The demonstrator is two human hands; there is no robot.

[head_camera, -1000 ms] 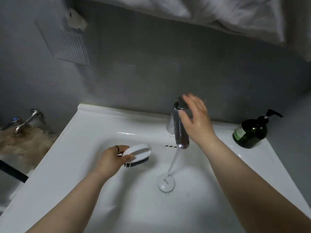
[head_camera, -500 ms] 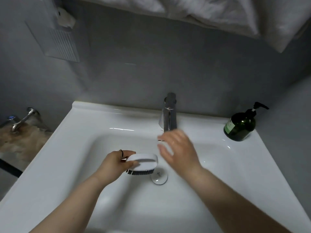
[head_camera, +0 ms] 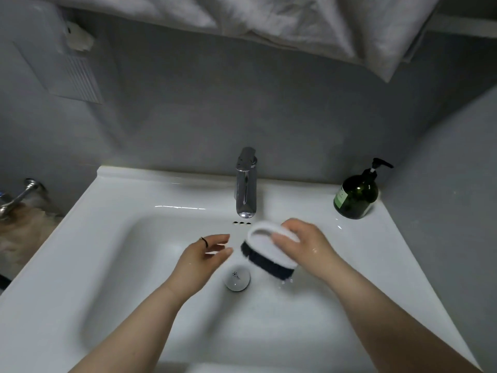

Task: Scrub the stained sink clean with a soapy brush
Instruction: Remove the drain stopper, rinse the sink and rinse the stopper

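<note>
A white scrub brush (head_camera: 265, 251) with dark bristles hangs over the middle of the white sink (head_camera: 113, 238), tilted, with water dripping off its lower end. My right hand (head_camera: 304, 247) is shut on its white handle from the right. To the brush's left, my left hand (head_camera: 200, 258) hovers with its fingers apart and holds nothing. The round white drain plug (head_camera: 237, 279) lies below and between the hands. The chrome tap (head_camera: 245, 184) stands behind them with no water running.
A dark green soap pump bottle (head_camera: 356, 196) stands on the sink's back right corner. Grey walls close in behind and to the right. White cloth (head_camera: 295, 20) hangs overhead. A metal fitting (head_camera: 18, 196) sticks out at the left.
The brush passed from my left hand to my right hand. My right hand came down from the tap, and the water stopped running.
</note>
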